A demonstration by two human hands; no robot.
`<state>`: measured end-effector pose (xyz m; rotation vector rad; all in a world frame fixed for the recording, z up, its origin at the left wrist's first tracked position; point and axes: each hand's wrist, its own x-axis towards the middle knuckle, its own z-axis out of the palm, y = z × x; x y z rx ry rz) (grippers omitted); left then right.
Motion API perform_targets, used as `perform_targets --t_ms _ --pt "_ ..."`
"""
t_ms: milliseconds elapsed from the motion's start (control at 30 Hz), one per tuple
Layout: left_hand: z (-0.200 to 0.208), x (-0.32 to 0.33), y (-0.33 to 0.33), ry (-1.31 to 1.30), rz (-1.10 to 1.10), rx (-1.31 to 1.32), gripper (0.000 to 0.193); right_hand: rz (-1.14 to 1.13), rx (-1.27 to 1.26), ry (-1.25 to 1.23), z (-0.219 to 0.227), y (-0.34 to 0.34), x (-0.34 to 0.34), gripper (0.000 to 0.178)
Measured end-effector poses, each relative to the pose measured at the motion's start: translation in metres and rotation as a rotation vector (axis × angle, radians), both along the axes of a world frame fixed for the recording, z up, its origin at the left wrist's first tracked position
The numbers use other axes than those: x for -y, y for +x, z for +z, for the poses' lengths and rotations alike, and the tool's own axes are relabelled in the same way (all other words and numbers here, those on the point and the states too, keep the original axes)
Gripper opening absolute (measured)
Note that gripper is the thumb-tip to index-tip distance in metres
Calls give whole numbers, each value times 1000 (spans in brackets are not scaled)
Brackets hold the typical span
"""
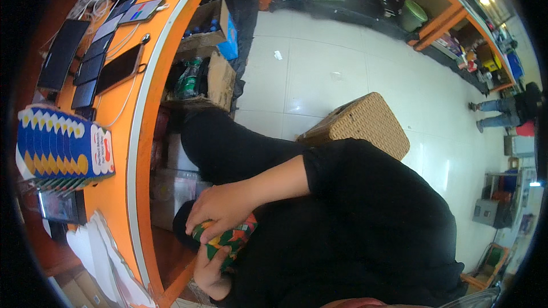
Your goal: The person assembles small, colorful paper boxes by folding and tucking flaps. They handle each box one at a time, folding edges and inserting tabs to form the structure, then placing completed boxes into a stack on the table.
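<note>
Close to my lap, beside the orange counter, I hold a crumpled soft bundle (242,234) patterned in green, red and yellow. Whether it is a packet or cloth I cannot tell. My right hand (222,208) lies over its top, the fingers curled around the far side. From below, my left hand (210,268) grips the lower end with its thumb laid across the front. Both hands cover much of the bundle.
Several phones (120,68) with white cables and a stack of blue-and-yellow boxes (63,148) occupy the orange counter (108,199). Cardboard cartons (220,80) stand beneath it. A wicker stool (371,125) rests on the tiled floor. A person (502,111) stands at far right.
</note>
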<state>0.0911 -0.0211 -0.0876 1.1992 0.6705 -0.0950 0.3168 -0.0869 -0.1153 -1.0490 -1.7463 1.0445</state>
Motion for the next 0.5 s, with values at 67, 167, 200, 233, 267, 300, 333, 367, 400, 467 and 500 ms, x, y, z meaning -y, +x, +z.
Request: perform_targets --t_ms 67,167,200,233,267,300,333,367,400,467,500 --pt "4 1 -1 -61 49 83 48 20 -38 59 -5 -8 -6 39" --pt "3 -5 0 -121 35 131 49 -65 -20 215 -16 -16 -3 35" --pt "1 -6 -2 -132 32 137 50 -54 2 211 -14 -17 -3 34" --pt "0 -8 -4 -162 47 146 50 -42 24 207 -12 -17 -1 34" --pt "-3 -9 -6 -190 64 155 51 -42 32 202 -10 -17 0 33" --pt "-5 -10 -8 -217 80 163 52 -43 39 199 -8 -16 2 33" --pt "-10 -9 -11 -293 176 274 53 -43 45 197 -6 -15 3 33" --pt "-17 -5 -14 -367 274 385 54 -89 17 168 -8 -12 5 33" --pt "-15 -2 -16 -356 337 413 55 -125 -12 144 -9 -10 4 33" --pt "-12 7 -20 -258 416 381 55 -173 -61 68 -12 -8 3 34" --pt "-8 12 -17 -170 436 322 55 -185 -76 18 -12 -7 3 35"
